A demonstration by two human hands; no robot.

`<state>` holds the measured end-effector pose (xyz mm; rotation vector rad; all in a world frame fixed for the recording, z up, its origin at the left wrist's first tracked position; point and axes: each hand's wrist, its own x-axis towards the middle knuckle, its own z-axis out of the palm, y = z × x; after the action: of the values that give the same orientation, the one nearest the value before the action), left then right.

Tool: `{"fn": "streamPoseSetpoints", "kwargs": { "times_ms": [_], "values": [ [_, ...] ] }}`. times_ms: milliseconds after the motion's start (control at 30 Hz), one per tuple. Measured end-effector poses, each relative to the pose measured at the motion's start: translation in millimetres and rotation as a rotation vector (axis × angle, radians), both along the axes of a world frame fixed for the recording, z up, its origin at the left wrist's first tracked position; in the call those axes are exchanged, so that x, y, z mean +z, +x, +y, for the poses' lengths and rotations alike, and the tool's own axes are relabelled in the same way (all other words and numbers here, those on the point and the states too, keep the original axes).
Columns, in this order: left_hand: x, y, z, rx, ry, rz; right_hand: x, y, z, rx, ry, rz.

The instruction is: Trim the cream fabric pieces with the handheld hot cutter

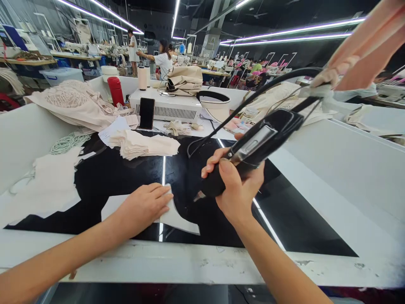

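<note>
So that the pale cloth piece (181, 222) lies steady, presumably, left hand (142, 210) rests on it, grip open, lower centre; right hand (238, 190), grip closed, angles black tool (280, 126) down-left above worktop (221, 230).

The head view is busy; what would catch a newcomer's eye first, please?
Probably the bulky black tool in the right hand, above the glossy black panel. Then the left hand, resting on a pale piece near the panel's front edge, and the red bottle at the back left.
</note>
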<state>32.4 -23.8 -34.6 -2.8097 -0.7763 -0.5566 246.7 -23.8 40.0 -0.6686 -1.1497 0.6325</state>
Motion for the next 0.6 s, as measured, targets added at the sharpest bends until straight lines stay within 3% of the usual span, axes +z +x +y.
{"fn": "streamPoseSetpoints", "kwargs": {
  "times_ms": [200,433,600],
  "values": [
    [10.2,-16.1,-2.4,0.040,0.069,-0.030,-5.4,6.7,-23.1,0.024,0.012,-0.024],
    [6.9,13.7,-33.5,-0.163,0.001,-0.111,-11.5,1.3,-26.2,0.067,0.025,0.011],
    [1.1,24.6,-33.8,-0.204,0.002,-0.099,-14.8,-3.2,-23.6,0.074,0.022,0.042]
  ]
}}
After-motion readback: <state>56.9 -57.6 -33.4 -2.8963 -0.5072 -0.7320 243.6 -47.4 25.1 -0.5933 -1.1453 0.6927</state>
